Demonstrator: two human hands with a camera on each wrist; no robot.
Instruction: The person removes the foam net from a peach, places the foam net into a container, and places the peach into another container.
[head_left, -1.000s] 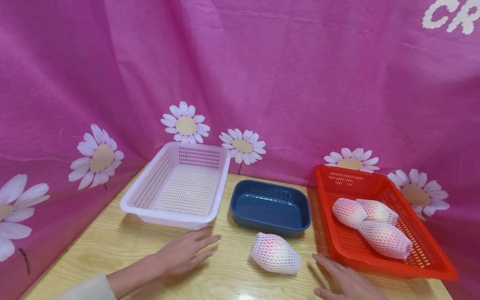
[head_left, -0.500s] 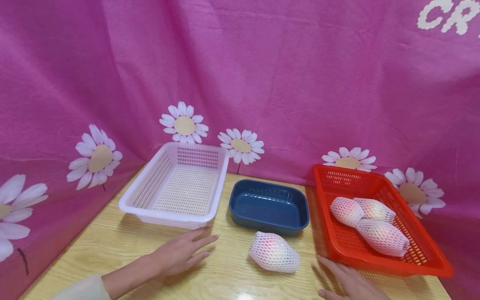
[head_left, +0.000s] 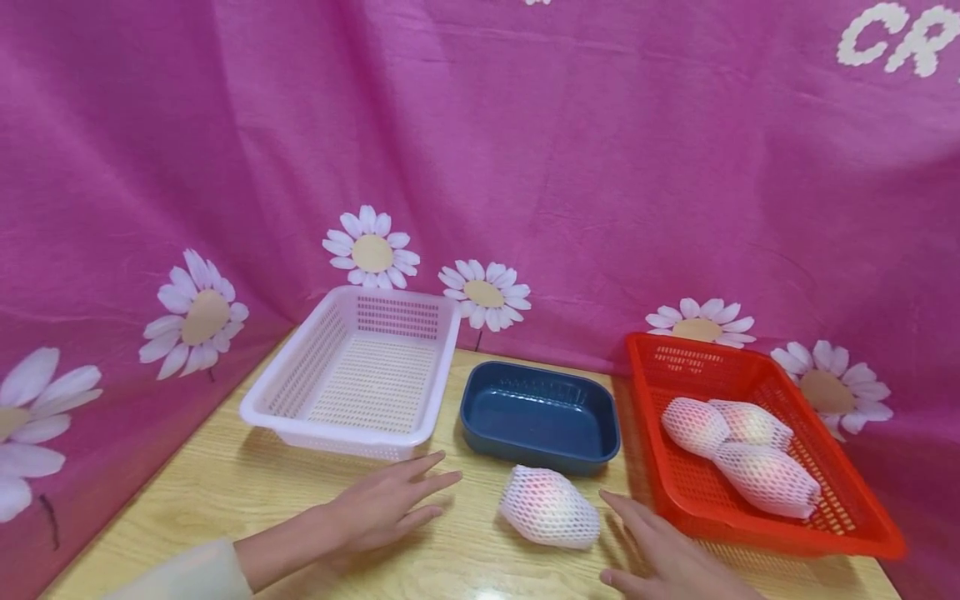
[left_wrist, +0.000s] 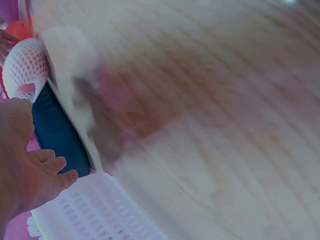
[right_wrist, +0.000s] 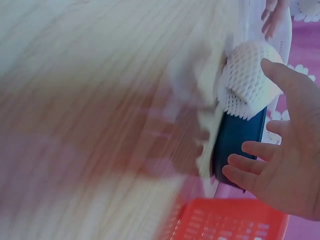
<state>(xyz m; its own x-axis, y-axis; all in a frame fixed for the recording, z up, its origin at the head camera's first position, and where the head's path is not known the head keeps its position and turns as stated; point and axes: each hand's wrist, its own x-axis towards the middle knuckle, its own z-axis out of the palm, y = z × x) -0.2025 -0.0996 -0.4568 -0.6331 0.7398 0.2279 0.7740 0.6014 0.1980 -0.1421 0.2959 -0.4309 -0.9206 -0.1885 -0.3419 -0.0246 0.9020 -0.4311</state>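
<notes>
A pink-and-yellow round fruit in a white foam net lies on the wooden table, in front of a dark blue rectangular dish. To its left my left hand is held over the table with fingers spread and nothing in them. My right hand is on the other side, fingers extended, its fingertips close to the netted fruit. In the right wrist view the thumb overlaps the foam net. From the left wrist, the same netted fruit shows beyond the hand.
A pale pink slotted basket stands behind the left hand. At the right, a red slotted basket holds three netted fruits. A magenta cloth with printed daisies hangs behind the table.
Both hands have moved inward toward the netted fruit: the left hand to the right, the right hand to the left. The fruit and containers stay where they were.
</notes>
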